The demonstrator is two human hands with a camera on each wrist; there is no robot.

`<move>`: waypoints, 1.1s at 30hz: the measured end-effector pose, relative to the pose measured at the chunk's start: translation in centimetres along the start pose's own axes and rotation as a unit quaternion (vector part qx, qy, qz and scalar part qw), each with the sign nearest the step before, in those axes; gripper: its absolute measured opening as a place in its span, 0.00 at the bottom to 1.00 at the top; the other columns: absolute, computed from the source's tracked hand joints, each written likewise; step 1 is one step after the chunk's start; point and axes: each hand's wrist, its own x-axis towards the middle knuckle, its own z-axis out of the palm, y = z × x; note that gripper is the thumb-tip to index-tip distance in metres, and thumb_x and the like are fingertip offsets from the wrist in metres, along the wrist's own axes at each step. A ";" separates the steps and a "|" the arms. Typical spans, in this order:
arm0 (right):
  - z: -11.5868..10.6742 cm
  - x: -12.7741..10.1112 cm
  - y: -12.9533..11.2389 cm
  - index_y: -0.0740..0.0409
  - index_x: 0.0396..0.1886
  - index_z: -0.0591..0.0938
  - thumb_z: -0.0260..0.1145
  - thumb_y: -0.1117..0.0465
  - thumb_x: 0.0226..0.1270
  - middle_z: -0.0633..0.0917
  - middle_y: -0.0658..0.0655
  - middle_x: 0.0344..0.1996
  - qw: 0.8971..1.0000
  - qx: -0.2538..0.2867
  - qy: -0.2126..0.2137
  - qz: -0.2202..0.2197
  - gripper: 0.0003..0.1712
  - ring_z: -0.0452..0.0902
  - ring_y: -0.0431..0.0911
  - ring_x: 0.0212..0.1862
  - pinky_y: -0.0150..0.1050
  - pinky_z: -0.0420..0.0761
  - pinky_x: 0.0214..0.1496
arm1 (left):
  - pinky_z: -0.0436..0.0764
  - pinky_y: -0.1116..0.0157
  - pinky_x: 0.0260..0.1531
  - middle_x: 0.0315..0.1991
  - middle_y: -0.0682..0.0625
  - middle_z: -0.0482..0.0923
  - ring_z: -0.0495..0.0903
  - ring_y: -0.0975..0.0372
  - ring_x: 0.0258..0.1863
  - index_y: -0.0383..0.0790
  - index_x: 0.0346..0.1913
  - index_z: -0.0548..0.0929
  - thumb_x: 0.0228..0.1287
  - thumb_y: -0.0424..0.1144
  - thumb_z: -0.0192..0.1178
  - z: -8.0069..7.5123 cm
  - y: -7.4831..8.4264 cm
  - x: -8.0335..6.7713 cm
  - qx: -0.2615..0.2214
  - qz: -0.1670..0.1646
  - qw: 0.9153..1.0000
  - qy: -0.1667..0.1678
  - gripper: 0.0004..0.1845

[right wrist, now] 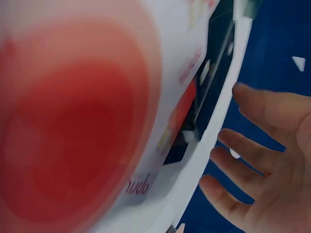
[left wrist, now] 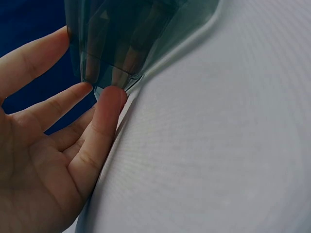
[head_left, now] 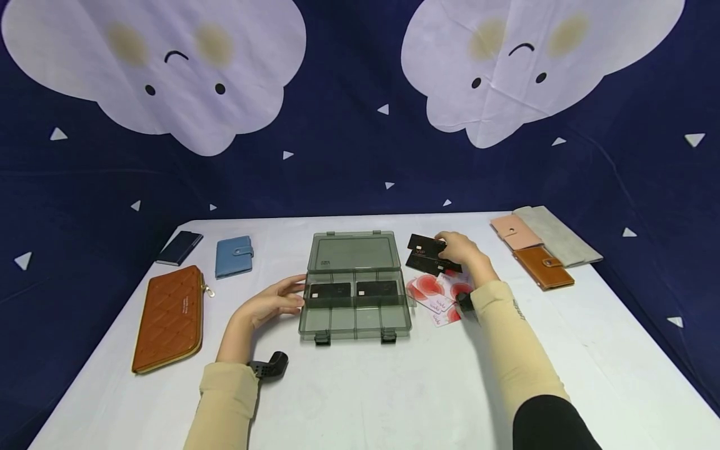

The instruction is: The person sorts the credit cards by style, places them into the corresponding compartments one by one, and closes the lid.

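**Cards sorted into a smoked plastic case**

A grey compartment box (head_left: 354, 300) is seen open at the middle of a white table (head_left: 590, 350), its lid (head_left: 353, 252) laid back flat. Two black cards (head_left: 330, 290) are already lodged in the rear compartments. The box's left wall is steadied by the left hand (head_left: 274, 304), whose fingers (left wrist: 104, 121) are held straight and relaxed, the tips pressed against the corner; nothing is gripped. To the right of the box, the right hand (head_left: 461, 250) is lowered over a loose stack of black cards (head_left: 427, 253), the fingers (right wrist: 243, 158) spread and only lightly bent; whether a card is pinched cannot be told. Red-and-white cards (head_left: 435, 294) are fanned out just beside the wrist.

Trouble could be expected from the stack itself: overlapping, glossy cards may be lifted two at a time or slid away across the table. The fanned cards could be swept aside by the sleeve, and the light box could be pushed off line if the bracing fingers were pressed too hard.
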 end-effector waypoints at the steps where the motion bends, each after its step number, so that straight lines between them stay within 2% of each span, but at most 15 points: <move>1: 0.0 0.1 0.1 0.67 0.61 0.68 0.61 0.65 0.57 0.71 0.73 0.58 1.000 -0.006 -0.012 0.009 0.30 0.64 0.68 0.58 0.65 0.63 0.56 | 0.74 0.63 0.48 0.68 0.30 0.47 0.71 0.59 0.49 0.32 0.71 0.47 0.57 0.30 0.57 0.0 0.0 0.0 0.000 0.000 1.000 0.000 0.42; 5: 0.0 0.3 0.4 0.66 0.64 0.64 0.63 0.61 0.57 0.69 0.73 0.59 0.998 -0.021 -0.046 0.031 0.35 0.62 0.69 0.59 0.67 0.58 0.57 | 0.75 0.63 0.48 0.68 0.30 0.48 0.71 0.58 0.49 0.32 0.71 0.47 0.57 0.30 0.57 0.1 0.0 0.0 -0.002 -0.002 1.000 -0.001 0.42; 10: 0.3 0.4 0.8 0.64 0.64 0.65 0.65 0.59 0.58 0.67 0.73 0.57 0.997 -0.024 -0.051 0.043 0.36 0.61 0.69 0.58 0.68 0.56 0.57 | 0.75 0.64 0.47 0.68 0.30 0.48 0.72 0.59 0.48 0.32 0.71 0.47 0.57 0.30 0.57 0.1 0.0 0.1 -0.003 0.001 1.000 -0.003 0.42; 16: 0.4 0.4 0.9 0.63 0.62 0.69 0.70 0.57 0.51 0.68 0.72 0.55 0.998 -0.027 -0.020 0.057 0.38 0.60 0.67 0.56 0.65 0.57 0.56 | 0.75 0.63 0.47 0.68 0.30 0.48 0.72 0.60 0.48 0.32 0.71 0.47 0.57 0.29 0.56 0.1 -0.1 0.1 -0.004 -0.003 1.000 -0.001 0.42; 22: 0.6 0.6 0.9 0.61 0.57 0.73 0.74 0.58 0.45 0.70 0.70 0.52 0.998 -0.024 0.023 0.048 0.36 0.64 0.66 0.54 0.62 0.62 0.53 | 0.75 0.64 0.46 0.68 0.29 0.48 0.72 0.61 0.47 0.32 0.71 0.47 0.57 0.29 0.56 0.1 -0.1 0.1 -0.005 -0.003 1.000 0.001 0.42; 25: 0.6 0.5 0.7 0.62 0.55 0.75 0.70 0.63 0.49 0.75 0.71 0.51 0.998 -0.001 0.049 0.040 0.30 0.69 0.64 0.51 0.59 0.67 0.51 | 0.75 0.64 0.46 0.68 0.29 0.48 0.72 0.61 0.46 0.32 0.71 0.47 0.56 0.30 0.57 0.1 0.0 0.0 -0.003 -0.001 1.000 0.002 0.42; 28: 0.4 0.2 0.3 0.65 0.51 0.77 0.64 0.68 0.53 0.80 0.70 0.45 0.996 0.048 0.074 0.028 0.22 0.74 0.61 0.46 0.54 0.72 0.48 | 0.75 0.65 0.46 0.68 0.29 0.48 0.72 0.61 0.46 0.31 0.71 0.47 0.56 0.30 0.57 0.0 0.0 0.0 -0.002 0.002 1.000 0.001 0.42; 33: -0.1 -0.3 -0.9 0.68 0.48 0.78 0.62 0.70 0.55 0.81 0.68 0.36 0.988 0.134 0.081 0.014 0.18 0.76 0.55 0.37 0.45 0.73 0.40 | 0.75 0.64 0.46 0.68 0.29 0.48 0.72 0.61 0.46 0.31 0.71 0.47 0.56 0.30 0.57 0.0 0.0 0.1 -0.002 0.002 1.000 0.000 0.42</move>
